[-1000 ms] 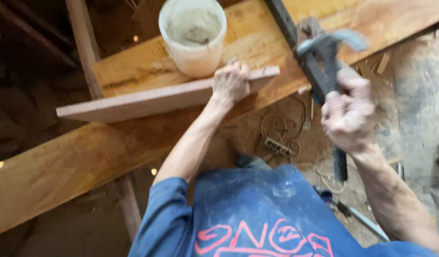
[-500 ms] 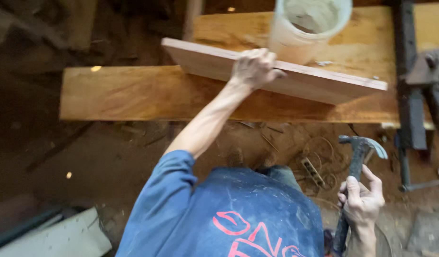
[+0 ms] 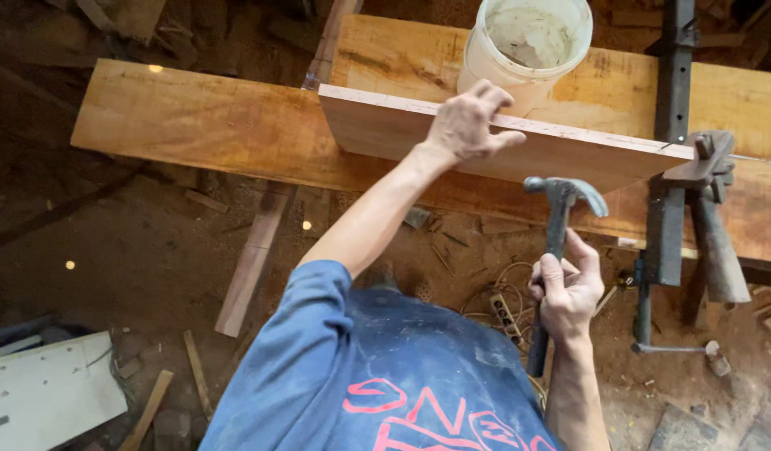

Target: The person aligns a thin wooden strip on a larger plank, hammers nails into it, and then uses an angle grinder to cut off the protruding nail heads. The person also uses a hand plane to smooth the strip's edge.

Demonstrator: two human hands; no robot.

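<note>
Hammer (image 3: 559, 250) clenched upright in right hand (image 3: 567, 294), board (image 3: 494, 146) at twelve o'clock, long axis crosswise, left fingers (image 3: 486, 104) gripping its edge.

Dim workshop light, sharp centre
</note>
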